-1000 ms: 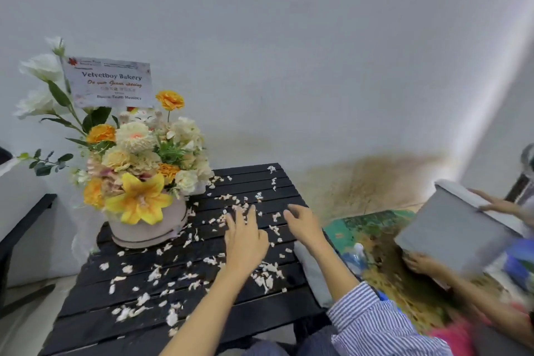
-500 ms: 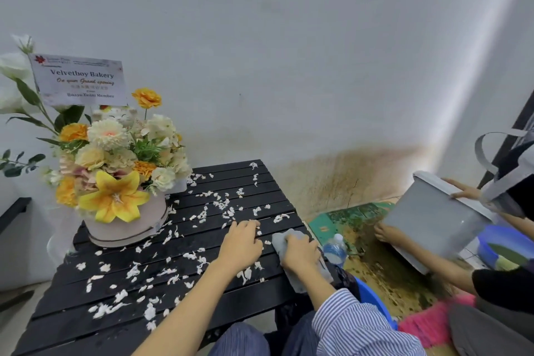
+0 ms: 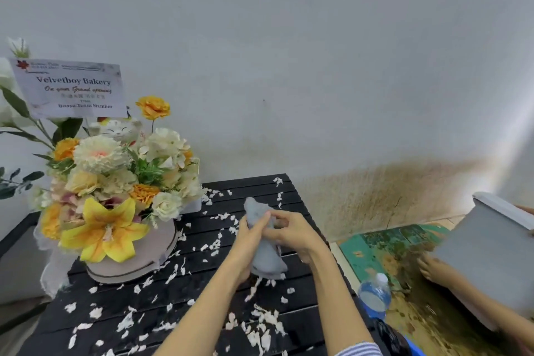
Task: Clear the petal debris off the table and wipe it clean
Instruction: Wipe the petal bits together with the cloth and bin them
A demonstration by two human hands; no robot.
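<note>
Both hands, left hand (image 3: 250, 237) and right hand (image 3: 291, 233), grip the grey cloth (image 3: 264, 254) above the worktop (image 3: 289, 257). Petals (image 3: 260, 324) remain uncollected; the next move likely calls for sweeping them together.

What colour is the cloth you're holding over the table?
Pale grey-blue. The cloth shows best in the head view, gripped by the left hand and right hand.

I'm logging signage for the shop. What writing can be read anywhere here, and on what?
"Velvetboy Bakery", on the white card standing in the flower arrangement.
"On your Grand opening", same card, in script below.
"Team Member", bottom line; the word before it is blurred.
Top header and the small middle lines: too blurred to read.
</note>
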